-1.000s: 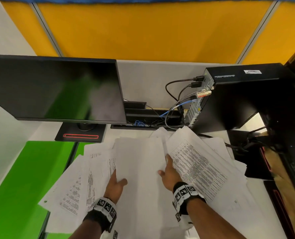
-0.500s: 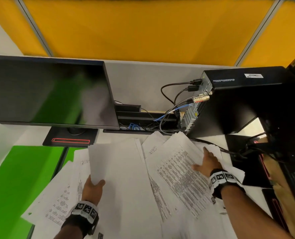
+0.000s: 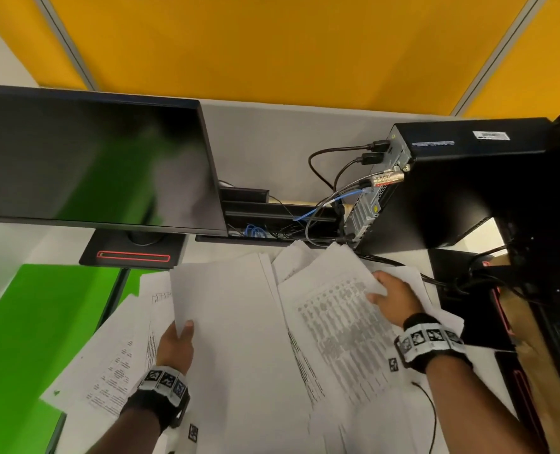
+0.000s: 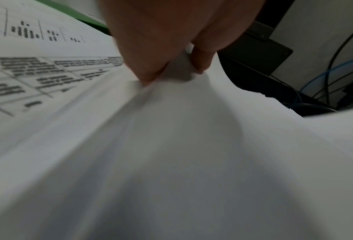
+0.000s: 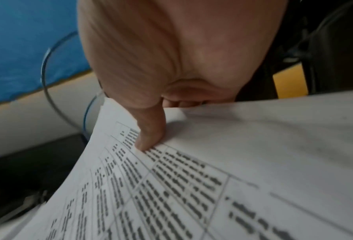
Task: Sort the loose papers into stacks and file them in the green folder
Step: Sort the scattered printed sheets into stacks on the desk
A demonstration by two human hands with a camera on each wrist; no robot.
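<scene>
Loose papers (image 3: 245, 339) are spread in an overlapping, unsquared heap across the near and middle desk; no tidy stack is seen. The green folder (image 3: 32, 339) lies open at near left, its right edge partly covered by printed sheets; nothing is seen filed in it.

Left hand (image 3: 175, 344): a blank sheet (image 3: 219, 306) is pinched at its near-left corner between thumb and fingers and lifted slightly. The pinch is confirmed in the left wrist view (image 4: 171, 48).

Right hand (image 3: 393, 299): a printed table sheet (image 3: 337, 322) is gripped at its far-right edge, thumb pressed on top, fingers curled beneath (right wrist view (image 5: 150, 129)).

Monitor (image 3: 91, 158) at far left, computer case (image 3: 452, 185) at far right.

Judgement: sorting is at an early stage. Separation into stacks, squaring and filing all remain to be done.
</scene>
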